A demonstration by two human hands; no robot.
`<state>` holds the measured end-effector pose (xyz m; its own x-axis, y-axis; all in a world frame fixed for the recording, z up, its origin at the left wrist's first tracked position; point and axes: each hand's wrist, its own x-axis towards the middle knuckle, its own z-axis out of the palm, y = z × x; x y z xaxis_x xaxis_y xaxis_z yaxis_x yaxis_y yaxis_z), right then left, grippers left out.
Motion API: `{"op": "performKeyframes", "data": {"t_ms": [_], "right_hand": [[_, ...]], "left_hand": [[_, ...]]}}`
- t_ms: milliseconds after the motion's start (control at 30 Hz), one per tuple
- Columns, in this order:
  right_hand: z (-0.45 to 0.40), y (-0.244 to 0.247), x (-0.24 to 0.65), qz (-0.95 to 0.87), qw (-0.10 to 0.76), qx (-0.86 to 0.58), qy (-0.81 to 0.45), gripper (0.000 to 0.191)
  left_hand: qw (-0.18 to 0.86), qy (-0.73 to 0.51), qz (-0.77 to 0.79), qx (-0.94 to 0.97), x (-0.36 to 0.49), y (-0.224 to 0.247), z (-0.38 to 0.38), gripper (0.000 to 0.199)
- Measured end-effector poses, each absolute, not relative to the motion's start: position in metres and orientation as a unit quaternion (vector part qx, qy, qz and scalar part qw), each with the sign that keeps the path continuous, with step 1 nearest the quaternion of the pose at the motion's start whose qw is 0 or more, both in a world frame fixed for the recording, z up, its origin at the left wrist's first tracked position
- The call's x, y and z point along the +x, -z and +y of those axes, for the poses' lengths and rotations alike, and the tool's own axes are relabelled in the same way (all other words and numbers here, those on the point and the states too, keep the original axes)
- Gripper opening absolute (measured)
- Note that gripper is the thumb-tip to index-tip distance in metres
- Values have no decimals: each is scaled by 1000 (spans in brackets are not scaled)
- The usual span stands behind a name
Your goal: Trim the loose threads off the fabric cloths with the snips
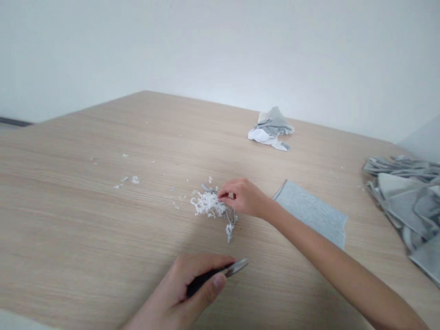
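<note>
My left hand (192,288) is closed around a pair of dark-handled thread snips (235,267), low at the near middle of the table. The metal blades point right and the handles are mostly hidden in my palm. Farther up, my right hand (242,197) pinches at the edge of a small heap of curly white thread scraps (208,204), thumb and fingertips together on some of them. A few grey strands lie among the white ones. Beneath and beyond my right forearm lies a flat light-grey piece of fabric (309,208), partly covered by the arm.
A crumpled bundle of grey and white cloth (271,128) sits near the table's back edge. On the right is a large pile of folded grey fabric pieces (412,201). Small lint bits (135,179) dot the left of the wooden table (85,229). A white wall (220,50) rises behind.
</note>
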<state>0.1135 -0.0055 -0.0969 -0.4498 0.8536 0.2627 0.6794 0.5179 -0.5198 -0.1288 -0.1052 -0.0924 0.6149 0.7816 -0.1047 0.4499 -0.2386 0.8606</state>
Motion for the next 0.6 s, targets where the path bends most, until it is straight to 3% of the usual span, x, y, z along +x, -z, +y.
{"op": "performKeyframes", "data": {"t_ms": [167,400,600], "right_hand": [[1,97,126,-819,259,-473,-198,25],[-48,126,162,-740,246,-583,-230,22],[-62,151,133,-665,303,-632,-257,25]], "left_hand": [[432,-201,429,767,-146,97,-108,27],[441,-184,420,771,-144,98,-106,28],[444,-173,405,780,-138,97,-105,28]]}}
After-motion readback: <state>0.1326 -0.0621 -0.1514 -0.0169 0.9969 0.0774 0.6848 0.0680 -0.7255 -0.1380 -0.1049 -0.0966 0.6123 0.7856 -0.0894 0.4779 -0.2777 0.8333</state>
